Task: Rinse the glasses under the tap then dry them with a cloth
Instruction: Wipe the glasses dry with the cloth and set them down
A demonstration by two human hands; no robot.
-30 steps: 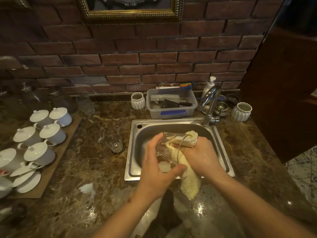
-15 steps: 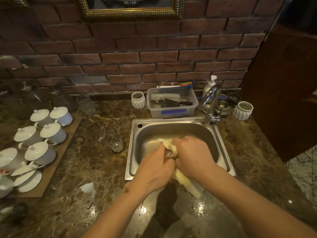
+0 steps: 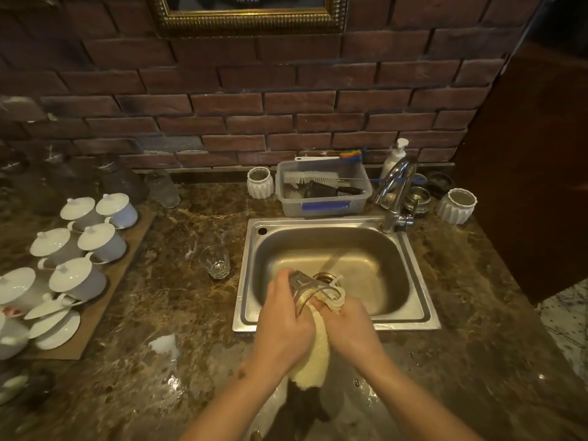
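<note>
- Over the sink's [image 3: 416,275] front rim, the left hand [image 3: 283,323] grips a clear glass [image 3: 305,286] lying on its side; its thick, faceted base points left — the round mouth faces right.
- The right hand [image 3: 348,318] clutches a pale yellow cloth [image 3: 313,358], nubbly and soft; one fold is stuffed into the glass's mouth, the rest hangs limp between the wrists.
- Sink: brushed steel, a rounded rectangle with a ringed drain [image 3: 324,276]; a curved chrome tap [image 3: 394,192] stands at its back right corner.
- A second glass [image 3: 215,261], cut-patterned, stands upright on the mottled brown marble counter [image 3: 165,313], left of the sink.
- Glossy white lidded cups [image 3: 95,237] crowd a flat brown board [image 3: 105,300]; a frosted plastic tub [image 3: 324,202] holds brushes below the rough brick wall [image 3: 286,100].
</note>
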